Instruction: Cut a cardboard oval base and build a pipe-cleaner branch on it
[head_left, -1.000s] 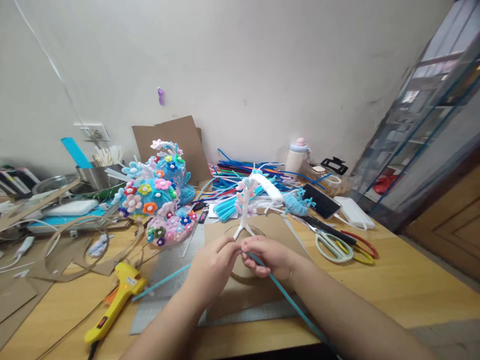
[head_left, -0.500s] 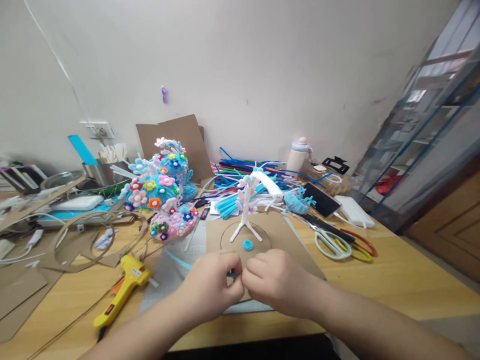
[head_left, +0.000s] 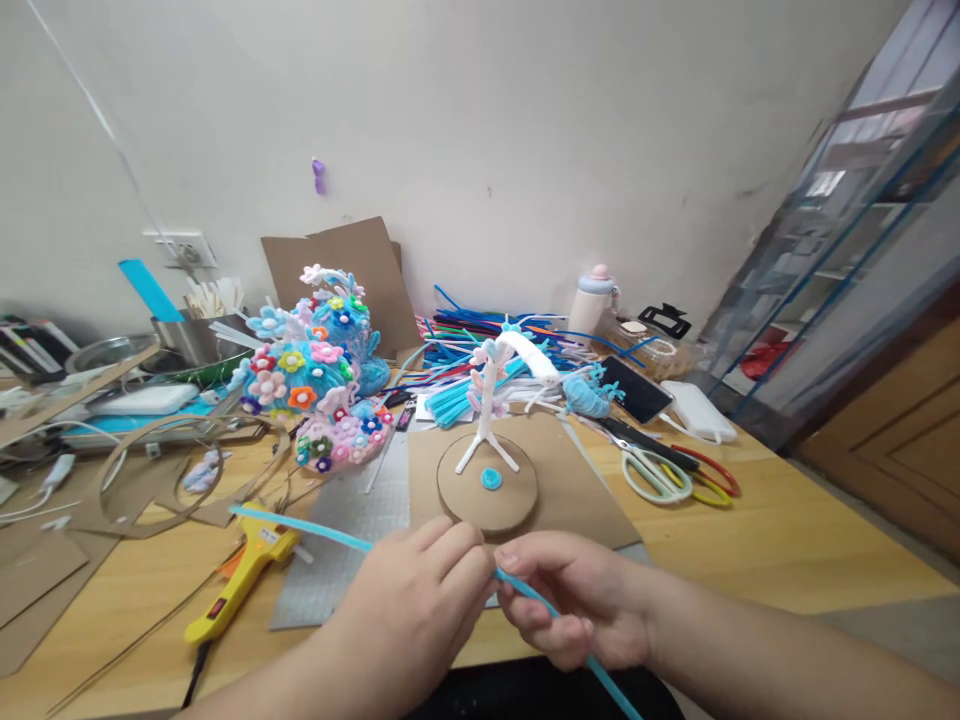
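A light blue pipe cleaner (head_left: 315,529) runs through both hands, low in front of the cardboard. My left hand (head_left: 427,600) is closed around it, and one end sticks out to the left over the glue gun. With thumb and fingers my right hand (head_left: 577,597) pinches the pipe cleaner, whose other end hangs down to the lower right. Just beyond the hands lies a round cardboard disc (head_left: 487,512). On it stand a white forked pipe-cleaner stem (head_left: 487,410) with a bent top and a small blue coil (head_left: 491,478).
A yellow glue gun (head_left: 240,575) lies at left, its cord trailing. Behind it are colourful pipe-cleaner flowers (head_left: 300,370). Scissors (head_left: 652,475), a phone (head_left: 637,388) and a white power bank (head_left: 699,410) sit at right. Pipe cleaners (head_left: 457,395) are heaped at the back.
My hands, closed together before, now stretch the pipe cleaner between them, its two ends showing on either side. My right hand has turned palm upward. The view has shifted slightly.
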